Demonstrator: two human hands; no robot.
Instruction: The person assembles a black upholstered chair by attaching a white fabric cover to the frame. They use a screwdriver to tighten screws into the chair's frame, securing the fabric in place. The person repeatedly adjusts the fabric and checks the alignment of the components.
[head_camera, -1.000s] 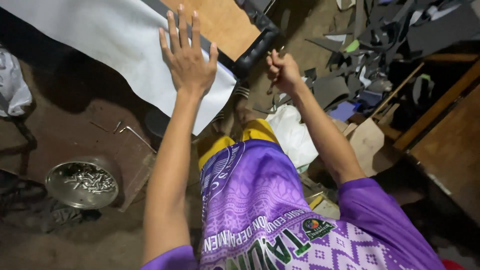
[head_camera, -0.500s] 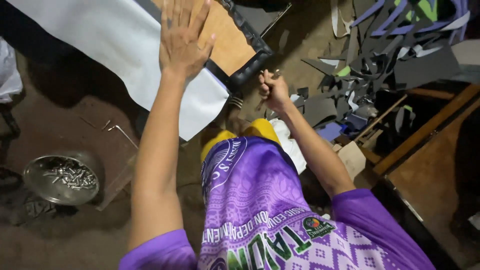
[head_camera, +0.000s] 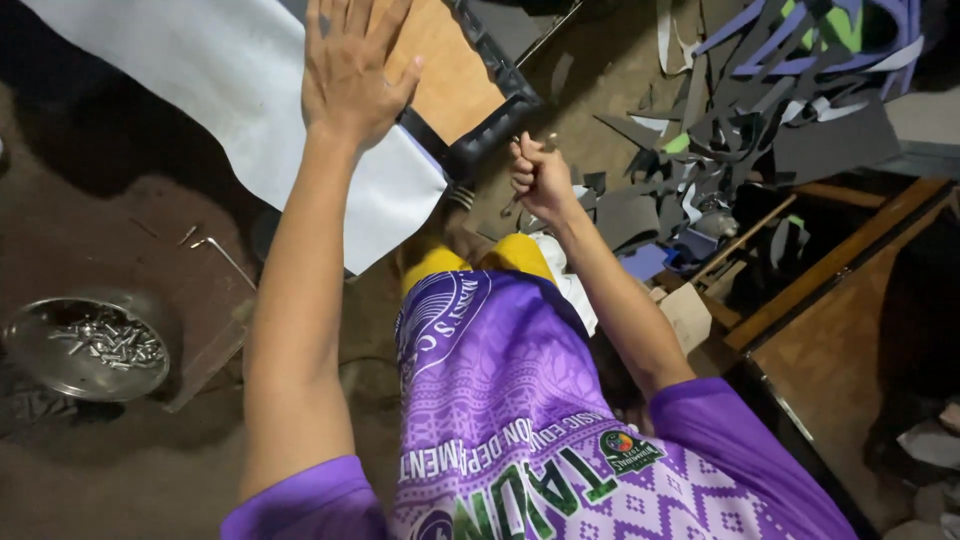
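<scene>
The left hand (head_camera: 350, 70) lies flat, fingers spread, pressing a sheet of white fabric (head_camera: 230, 110) over a brown wooden board edged in black padding (head_camera: 455, 80). Just beside the board's black lower corner, the right hand (head_camera: 540, 175) is curled into a fist around a thin tool (head_camera: 513, 200); what kind of tool cannot be told. Well left of the board, a round metal bowl of small metal fasteners (head_camera: 90, 345) sits on the floor. Right of the board lies a heap of grey and coloured offcuts (head_camera: 760, 120).
</scene>
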